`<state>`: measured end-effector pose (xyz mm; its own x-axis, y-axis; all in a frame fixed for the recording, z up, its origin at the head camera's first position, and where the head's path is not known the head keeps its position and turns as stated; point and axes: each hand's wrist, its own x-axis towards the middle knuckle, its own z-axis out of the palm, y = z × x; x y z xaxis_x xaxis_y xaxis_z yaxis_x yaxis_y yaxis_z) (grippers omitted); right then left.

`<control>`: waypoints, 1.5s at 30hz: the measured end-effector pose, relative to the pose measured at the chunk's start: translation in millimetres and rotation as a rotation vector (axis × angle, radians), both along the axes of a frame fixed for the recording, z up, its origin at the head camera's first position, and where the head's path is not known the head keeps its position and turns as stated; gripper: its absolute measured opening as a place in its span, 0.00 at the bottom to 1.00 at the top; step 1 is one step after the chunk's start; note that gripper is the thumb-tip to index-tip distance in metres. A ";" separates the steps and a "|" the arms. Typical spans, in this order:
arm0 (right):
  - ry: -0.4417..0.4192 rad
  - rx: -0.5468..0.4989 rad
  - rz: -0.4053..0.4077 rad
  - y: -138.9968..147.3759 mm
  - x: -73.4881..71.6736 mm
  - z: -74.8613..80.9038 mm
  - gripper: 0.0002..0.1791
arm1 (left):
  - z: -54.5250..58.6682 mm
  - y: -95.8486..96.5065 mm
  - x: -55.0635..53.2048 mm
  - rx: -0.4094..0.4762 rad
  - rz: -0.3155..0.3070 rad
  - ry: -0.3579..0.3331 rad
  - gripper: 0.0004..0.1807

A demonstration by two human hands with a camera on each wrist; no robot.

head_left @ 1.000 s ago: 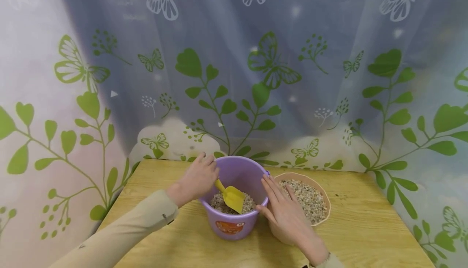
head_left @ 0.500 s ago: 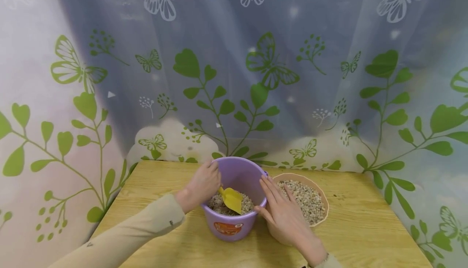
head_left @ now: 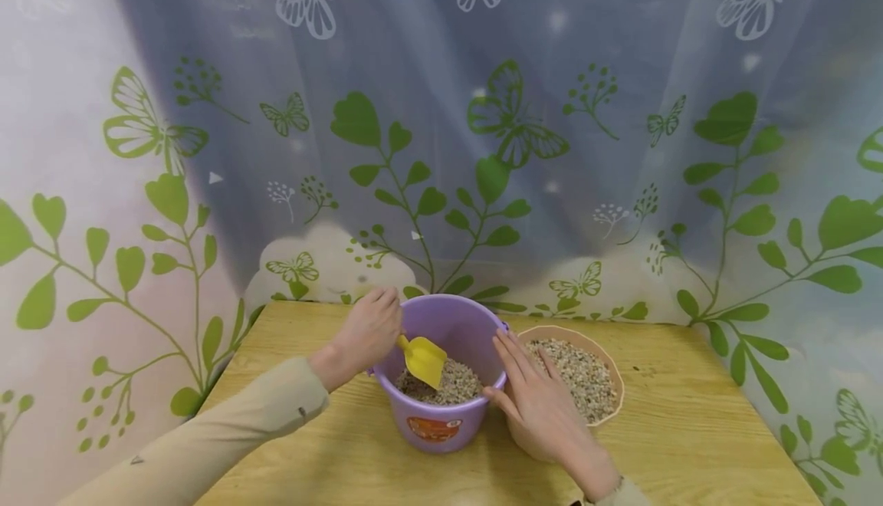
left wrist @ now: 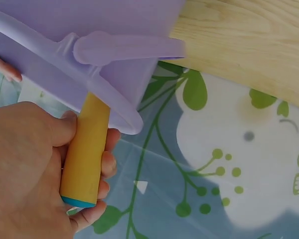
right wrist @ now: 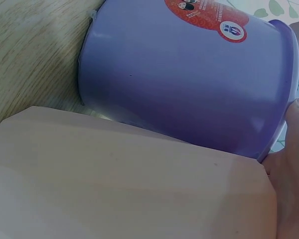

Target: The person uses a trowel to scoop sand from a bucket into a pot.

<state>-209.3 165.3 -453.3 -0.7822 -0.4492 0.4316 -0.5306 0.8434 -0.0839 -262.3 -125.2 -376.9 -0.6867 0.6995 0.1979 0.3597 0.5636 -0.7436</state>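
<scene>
My left hand (head_left: 367,330) curls round the yellow handle of a toy shovel (head_left: 424,360). The scoop hangs inside the purple bucket (head_left: 441,441), tilted over grey-brown gravel (head_left: 451,383); no gravel shows on its face. In the left wrist view, the thumb and fingers wrap the handle (left wrist: 87,149), which has a teal end. My right hand (head_left: 541,402) rests against the bucket's right rim with straight fingers and the thumb spread. Beside it in the right wrist view stands the bucket's wall (right wrist: 184,79); part of the right hand is out of that view.
A peach-coloured bowl (head_left: 619,387) full of similar gravel stands right of the bucket, partly behind the right hand. Both stand on a wooden table (head_left: 690,429). A curtain with leaves and butterflies (head_left: 441,146) hangs behind the table. The bucket's handle (left wrist: 129,49) hangs outside its rim.
The shovel has lifted slightly and shifted left within the bucket, its scoop now turned more downward. The left hand has moved left with it. The right hand stays at the rim.
</scene>
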 end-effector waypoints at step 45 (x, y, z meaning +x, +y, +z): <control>-0.004 -0.019 -0.003 -0.5 3.0 -2.9 0.39 | -15.9 32.0 0.7 0.018 0.025 -0.032 0.22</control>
<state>-206.3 164.7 -456.2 -0.7853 -0.4390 0.4365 -0.5280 0.8431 -0.1020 -261.6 -93.2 -392.8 -0.7103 0.6785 0.1874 0.3691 0.5856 -0.7217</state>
